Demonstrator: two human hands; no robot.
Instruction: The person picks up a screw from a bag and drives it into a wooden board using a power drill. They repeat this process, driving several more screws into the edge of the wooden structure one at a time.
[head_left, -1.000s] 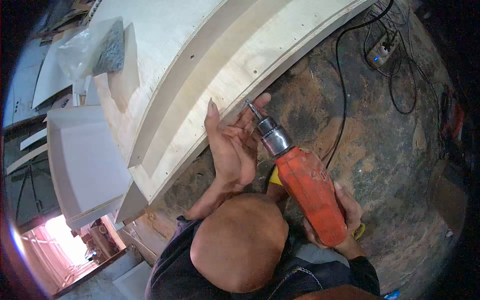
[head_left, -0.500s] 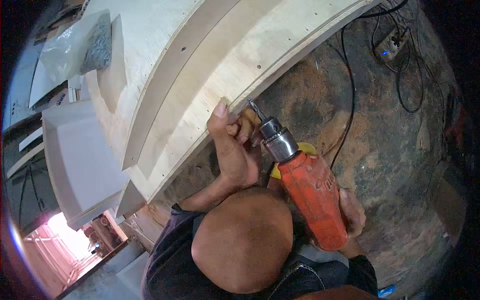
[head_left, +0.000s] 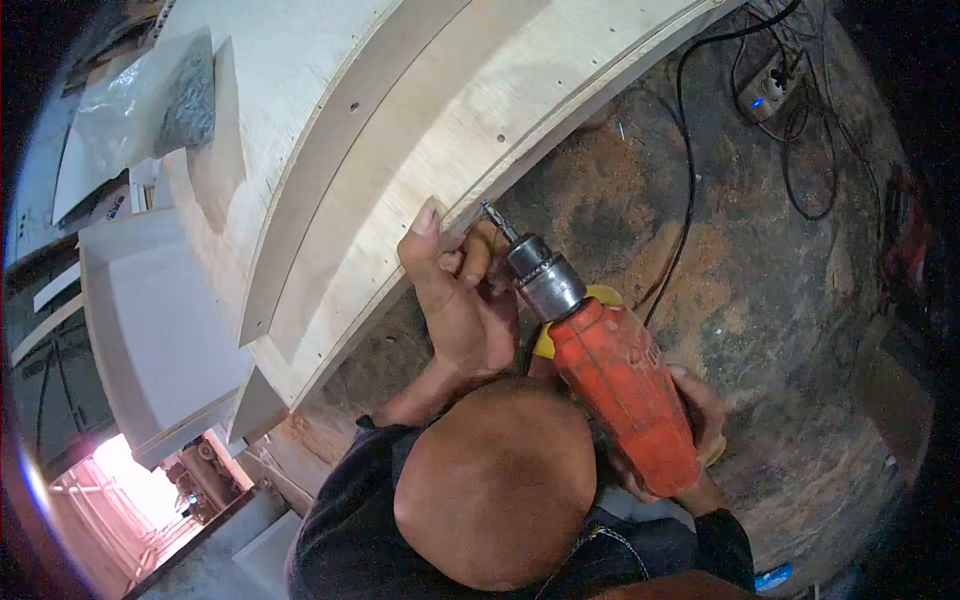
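- Holding drill [head_left: 630, 390] in right grip [head_left: 700, 405], closed round it toward the rear, over the floor [head_left: 780, 330].
- Pointing bit [head_left: 505, 225] up and left, tip just beside the outer edge of the curved panel [head_left: 500, 90]; cannot tell whether touching.
- Pinching that same edge with left grip [head_left: 462, 305], thumb laid over the top face, fingers curled at the side, near the bit.
- Seen at right, along the floor: black cable [head_left: 685, 180], and power strip [head_left: 768, 92] lit blue.
- Seen at far left: clear bag [head_left: 185, 100] of small grey pieces; below it, white tray [head_left: 165, 330].
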